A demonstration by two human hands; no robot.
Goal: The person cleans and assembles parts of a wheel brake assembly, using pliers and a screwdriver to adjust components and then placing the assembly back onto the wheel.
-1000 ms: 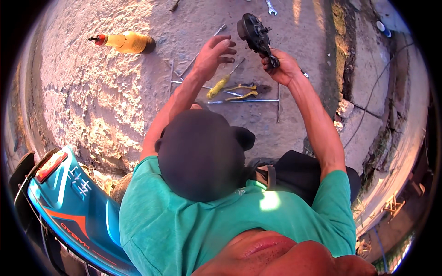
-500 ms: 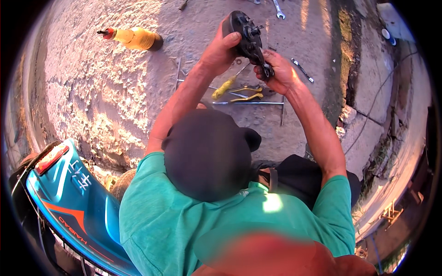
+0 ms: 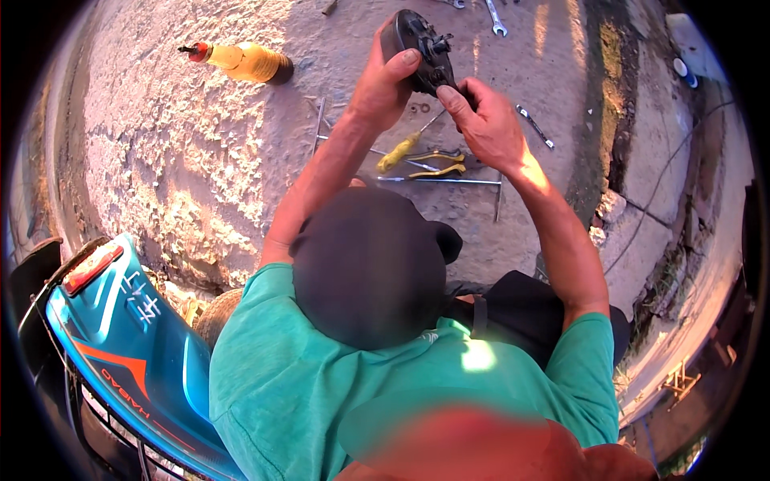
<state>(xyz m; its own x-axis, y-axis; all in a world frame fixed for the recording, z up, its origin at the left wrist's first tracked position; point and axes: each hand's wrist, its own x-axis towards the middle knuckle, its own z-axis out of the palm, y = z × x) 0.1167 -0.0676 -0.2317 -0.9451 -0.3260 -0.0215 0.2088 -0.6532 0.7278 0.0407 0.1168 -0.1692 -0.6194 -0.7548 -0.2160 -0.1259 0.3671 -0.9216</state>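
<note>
Both hands hold a black, rounded mechanical part with a short shaft sticking out of its face. My left hand wraps its wide end, thumb pressed on the near edge. Closed on the narrower lower end is my right hand, its thumb on top; its fingers and that end are partly hidden. The part is held up over the ground. Below it lie a screwdriver with a yellow handle, pliers with yellow grips, and a T-handle wrench.
An amber bottle with a red cap lies at left. Another T-handled tool, an open-end wrench and a short metal tool lie on the rough concrete. A blue vehicle panel stands at lower left; broken paving runs along the right.
My right hand has shifted its grip, its thumb now over the part's narrow end, which showed below the fingers before. My left hand keeps its hold. The whole view has shifted slightly.
</note>
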